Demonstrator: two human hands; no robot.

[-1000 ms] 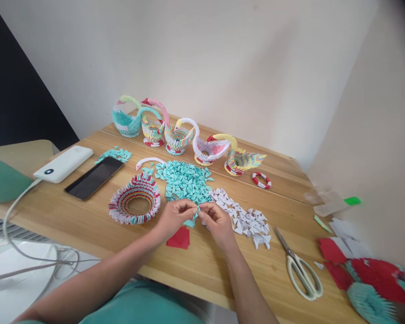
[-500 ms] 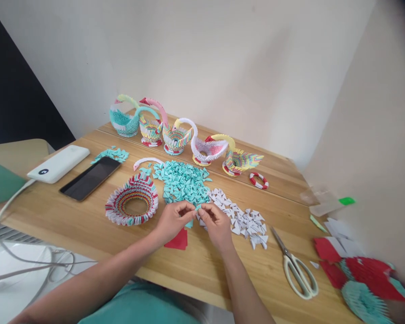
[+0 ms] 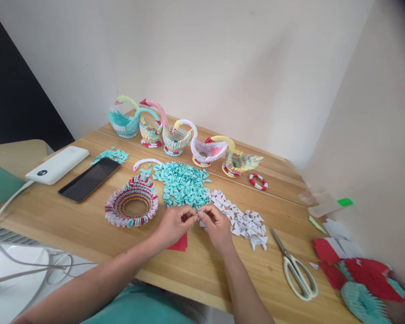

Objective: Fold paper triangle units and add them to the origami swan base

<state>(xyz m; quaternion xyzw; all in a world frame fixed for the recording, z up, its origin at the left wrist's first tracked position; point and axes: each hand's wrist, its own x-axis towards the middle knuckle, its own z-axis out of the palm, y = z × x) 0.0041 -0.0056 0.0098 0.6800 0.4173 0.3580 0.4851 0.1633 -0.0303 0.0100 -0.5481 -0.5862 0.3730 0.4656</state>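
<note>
My left hand (image 3: 177, 224) and my right hand (image 3: 217, 225) meet at the fingertips, both pinched on a small teal paper piece (image 3: 197, 213), mostly covered by the fingers. Just beyond them spreads a heap of folded teal paper triangles (image 3: 185, 182). White paper triangles (image 3: 248, 220) lie to the right of my right hand. Left of my left hand stands a round bowl of interlocked paper pieces (image 3: 132, 200) in white, red and teal, with a pale curved paper neck (image 3: 147, 161) behind it. Red paper (image 3: 179, 243) shows partly under my left wrist.
Several paper swans (image 3: 207, 150) line the back of the table, beside a red-and-white ring (image 3: 258, 181). A phone (image 3: 90, 179) and a cabled power bank (image 3: 59, 164) lie left. Scissors (image 3: 295, 270) lie right, near red paper (image 3: 327, 252) and a teal folded-paper piece (image 3: 362, 301).
My fingertips have shifted slightly around the teal piece, and less of it shows now. The left hand has lowered a little; the things on the table stay in place.
</note>
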